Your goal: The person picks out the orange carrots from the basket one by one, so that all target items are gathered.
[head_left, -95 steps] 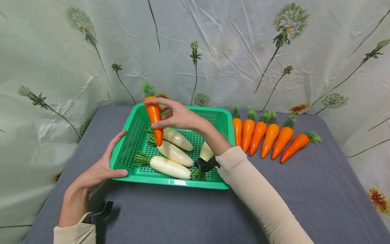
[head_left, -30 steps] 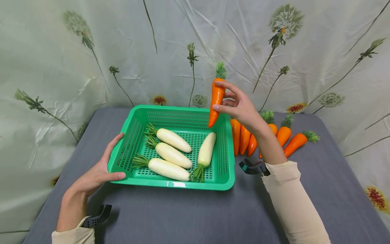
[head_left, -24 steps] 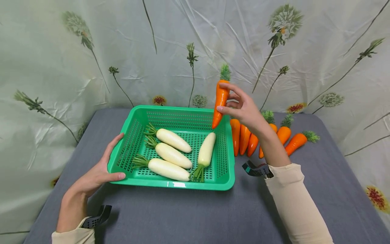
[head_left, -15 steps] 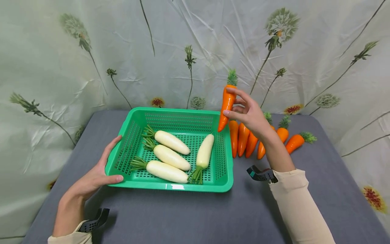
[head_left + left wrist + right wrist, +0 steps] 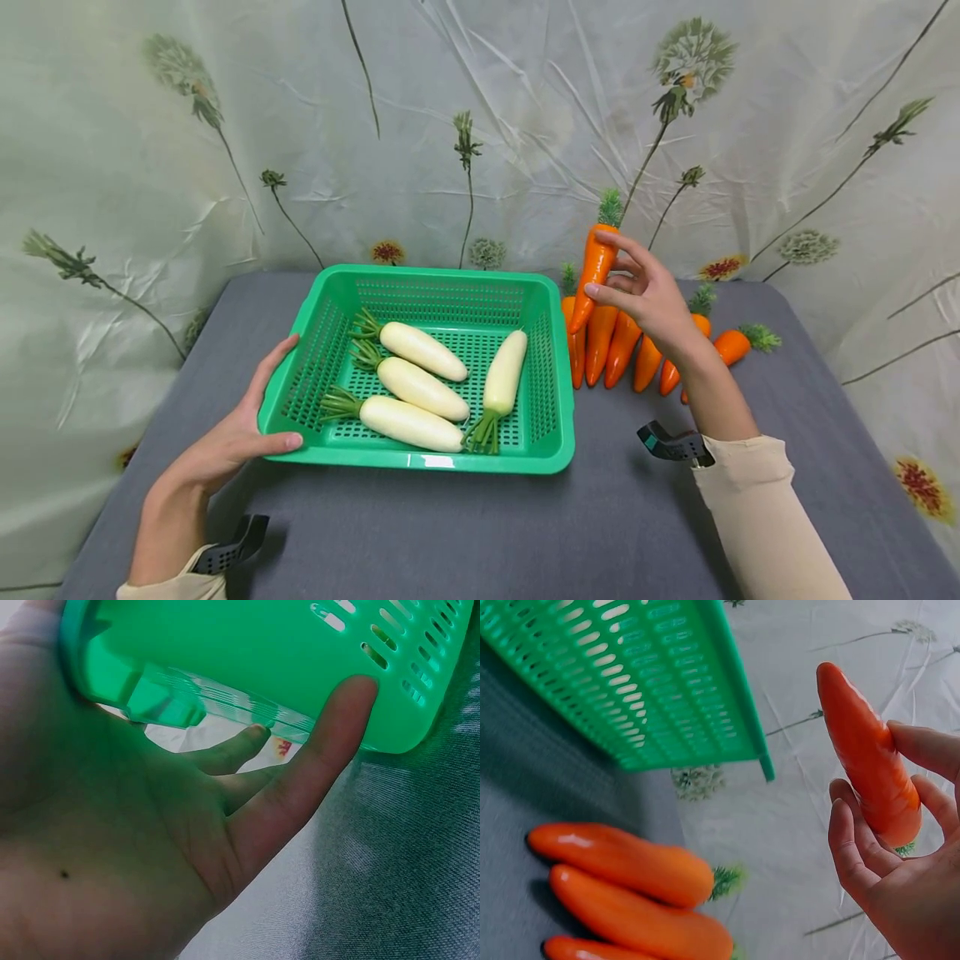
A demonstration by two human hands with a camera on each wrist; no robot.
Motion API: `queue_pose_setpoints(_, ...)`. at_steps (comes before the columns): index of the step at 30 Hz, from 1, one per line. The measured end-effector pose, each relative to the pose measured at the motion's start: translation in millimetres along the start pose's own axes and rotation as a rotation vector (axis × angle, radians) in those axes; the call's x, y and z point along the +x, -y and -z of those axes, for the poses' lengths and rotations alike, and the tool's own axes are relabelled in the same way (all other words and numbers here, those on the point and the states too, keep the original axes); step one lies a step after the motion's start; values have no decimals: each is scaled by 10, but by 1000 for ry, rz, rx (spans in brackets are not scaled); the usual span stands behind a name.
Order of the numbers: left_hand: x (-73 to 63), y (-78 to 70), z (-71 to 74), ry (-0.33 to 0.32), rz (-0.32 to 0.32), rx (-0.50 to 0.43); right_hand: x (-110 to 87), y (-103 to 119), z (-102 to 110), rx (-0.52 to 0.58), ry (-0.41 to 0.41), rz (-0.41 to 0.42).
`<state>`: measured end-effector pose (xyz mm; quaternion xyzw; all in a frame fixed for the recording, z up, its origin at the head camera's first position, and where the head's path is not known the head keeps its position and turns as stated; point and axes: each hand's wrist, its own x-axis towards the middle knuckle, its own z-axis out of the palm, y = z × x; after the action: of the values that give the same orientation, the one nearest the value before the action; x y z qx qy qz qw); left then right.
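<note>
Between the thumb and fingers of my right hand [image 5: 645,296] is an orange carrot [image 5: 596,268], leafy top up and tip down. It hangs above the row of carrots, just right of the green plastic basket [image 5: 450,460]. In the right wrist view the held carrot [image 5: 870,754] is off the table, beside the basket's outer wall. My left hand [image 5: 225,446] holds the basket's left front corner, thumb on the rim; in the left wrist view its fingers [image 5: 315,757] lie against the outside wall. Several white radishes [image 5: 412,422] lie in the basket.
A row of several carrots [image 5: 619,350] lies on the grey cloth-covered table [image 5: 450,533], right of the basket, partly behind my right hand and forearm. A pale curtain [image 5: 420,192] printed with dandelions hangs behind the table.
My right hand has carried the carrot rightward from over the basket's left part, past its right rim, to above the carrot row, and a little lower lately. My left hand keeps its hold.
</note>
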<state>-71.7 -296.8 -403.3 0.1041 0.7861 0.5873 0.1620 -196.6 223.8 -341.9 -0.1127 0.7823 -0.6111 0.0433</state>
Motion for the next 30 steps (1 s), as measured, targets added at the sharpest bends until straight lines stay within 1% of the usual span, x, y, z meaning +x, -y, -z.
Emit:
queue_pose_setpoints(6,-17,6,-1,-2,15,-10,-71,-70,88,-30,-8,-9)
queue_pose_setpoints(10,-18,4,1,1,15,-17,-144,-125,162,-4,-5,-14)
queue_pose_setpoints(17,-9,7,-6,-5,6,-3,-263,-223,301,-4,-36,-3)
queue_pose_setpoints(18,-10,7,-7,-6,5,-3,-275,-233,320,10,-38,-2)
queue_pose_setpoints(24,-4,2,-7,0,-7,-32,-353,-299,427,31,-50,16)
queue_pose_setpoints(28,-1,0,-6,4,-12,-32,-426,-360,499,-15,-73,14)
queue_pose_setpoints(30,-8,-1,-1,3,-14,-34,-458,-391,534,-4,-84,4)
